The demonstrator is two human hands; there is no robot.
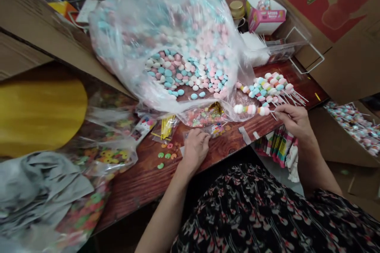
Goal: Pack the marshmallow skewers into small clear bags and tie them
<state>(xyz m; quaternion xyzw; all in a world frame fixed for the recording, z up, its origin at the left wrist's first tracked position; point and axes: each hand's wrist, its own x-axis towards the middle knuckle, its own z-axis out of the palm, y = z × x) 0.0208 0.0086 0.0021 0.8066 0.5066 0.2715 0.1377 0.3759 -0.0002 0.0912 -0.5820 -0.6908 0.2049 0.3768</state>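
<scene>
My right hand (pixel 292 120) pinches the thin stick of a candy skewer (pixel 251 109) threaded with white, pink and blue pieces. That skewer lies level over the wooden table (pixel 142 174). Just behind it rests a pile of finished skewers (pixel 271 87). My left hand (pixel 194 148) lies curled on the table edge, its fingers closed on a small clear printed wrapper (pixel 218 129). A big clear plastic bag (pixel 169 43) of pastel candies lies open in front of both hands. A few loose coloured candies (pixel 165 155) are scattered left of my left hand.
Gold twist ties (pixel 167 126) lie in a packet near the bag's mouth. Bags of coloured sweets (pixel 97 158) and a grey cloth (pixel 38 185) sit at the left. Cardboard boxes (pixel 341 27) stand at right; one lower box (pixel 356 126) holds wrapped skewers. A pink carton (pixel 265 19) stands behind.
</scene>
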